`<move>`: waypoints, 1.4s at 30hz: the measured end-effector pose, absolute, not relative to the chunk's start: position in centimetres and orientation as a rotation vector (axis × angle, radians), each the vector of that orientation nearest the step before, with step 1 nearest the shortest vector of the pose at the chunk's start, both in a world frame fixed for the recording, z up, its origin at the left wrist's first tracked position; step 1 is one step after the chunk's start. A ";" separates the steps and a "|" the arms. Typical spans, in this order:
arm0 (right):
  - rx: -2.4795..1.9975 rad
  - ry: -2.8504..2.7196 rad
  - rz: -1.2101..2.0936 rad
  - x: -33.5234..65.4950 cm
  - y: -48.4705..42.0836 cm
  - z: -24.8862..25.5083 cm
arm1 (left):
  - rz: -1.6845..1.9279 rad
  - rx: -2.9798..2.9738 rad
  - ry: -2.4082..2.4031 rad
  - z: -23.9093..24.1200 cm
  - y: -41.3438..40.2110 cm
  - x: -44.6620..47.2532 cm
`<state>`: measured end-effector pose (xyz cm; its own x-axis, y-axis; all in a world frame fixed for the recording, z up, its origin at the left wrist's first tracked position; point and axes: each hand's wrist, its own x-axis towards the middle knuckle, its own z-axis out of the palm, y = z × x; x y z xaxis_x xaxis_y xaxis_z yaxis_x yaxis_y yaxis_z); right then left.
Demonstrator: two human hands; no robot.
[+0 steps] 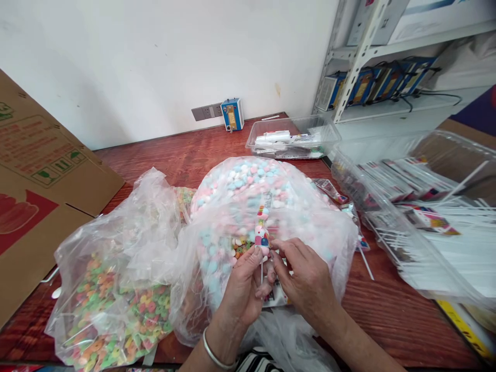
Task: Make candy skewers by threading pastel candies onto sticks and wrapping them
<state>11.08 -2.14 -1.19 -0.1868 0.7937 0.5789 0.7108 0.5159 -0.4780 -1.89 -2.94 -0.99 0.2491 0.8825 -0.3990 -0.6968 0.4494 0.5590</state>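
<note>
Left hand (242, 281), bangle (213, 351) at the wrist, was closed on the lower end of a skewer (262, 232), thumb over its base. Right hand (304, 276) came in from the other side, thumb and forefinger bent at the same lower end; could not tell whether they pinched it or only lay against it. Skewer stood nearly upright between the hands, over the front of the big bag (318, 230); a bright printed sleeve on its upper part, a pink ball at the bottom, white stick (262, 271) running down. Big bag: clear plastic, full of pink, blue and white balls (242, 181). Small multicoloured pieces (242, 247) showed just left of the skewer. Beside it on the left, a crumpled bag (153, 237) with orange, green and yellow rings (116, 330); beyond that, a carton (42, 170). Small tub (252, 139) behind the big bag, packets inside. Large tub (391, 230) to the right held white sticks (445, 258) and flat packets (411, 178). Red-brown table (368, 315) under all. Blue device (232, 114) against the wall by sockets (207, 112); similar ones (364, 85) on a white shelf (352, 75).
</note>
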 end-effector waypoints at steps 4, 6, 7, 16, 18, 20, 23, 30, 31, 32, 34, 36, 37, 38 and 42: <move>-1.239 -1.985 -0.036 11.1 -2.3 -0.9 | 1.078 0.288 0.728 -1.2 -3.2 -1.7; -1.238 -1.994 -0.097 11.0 -2.4 -0.9 | 1.072 0.281 0.730 -1.2 -3.2 -1.7; -1.240 -1.995 -0.112 11.0 -2.3 -0.9 | 1.071 0.272 0.731 -1.2 -3.2 -1.6; -1.231 -1.862 0.236 11.3 -2.0 -1.2 | 1.090 0.531 0.768 -1.0 -3.2 -1.3; -1.204 -1.886 0.180 11.3 -2.1 -1.3 | 1.152 0.540 0.815 -1.0 -3.2 -0.9; -1.170 -1.920 0.069 11.1 -2.3 -1.5 | 1.229 0.513 0.874 -1.0 -3.3 -0.4; -1.123 -1.934 -0.023 10.8 -2.5 -1.8 | 1.311 0.492 0.953 -1.0 -3.4 0.0; -1.107 -1.415 0.931 10.5 -2.7 -2.9 | 1.252 0.449 0.786 -0.2 -3.5 -1.1; -1.089 -1.278 1.111 10.5 -2.6 -3.2 | 1.230 0.438 0.734 0.0 -3.5 -1.2; -1.063 -1.162 1.253 10.5 -2.6 -3.5 | 1.213 0.430 0.700 0.1 -3.5 -1.3; -1.012 -1.017 1.406 10.5 -2.4 -3.8 | 1.199 0.430 0.697 0.1 -3.6 -1.4; -0.998 -1.006 1.428 10.5 -2.3 -3.8 | 1.217 0.464 0.752 -0.1 -3.6 -1.3; -1.000 -1.034 1.415 10.6 -2.4 -3.6 | 1.235 0.495 0.787 -0.3 -3.6 -1.2; -1.015 -1.074 1.386 10.6 -2.4 -3.3 | 1.256 0.538 0.826 -0.5 -3.6 -1.2; -1.223 -1.281 1.002 10.8 -3.0 -2.4 | 1.326 0.723 1.055 -1.0 -3.6 -1.1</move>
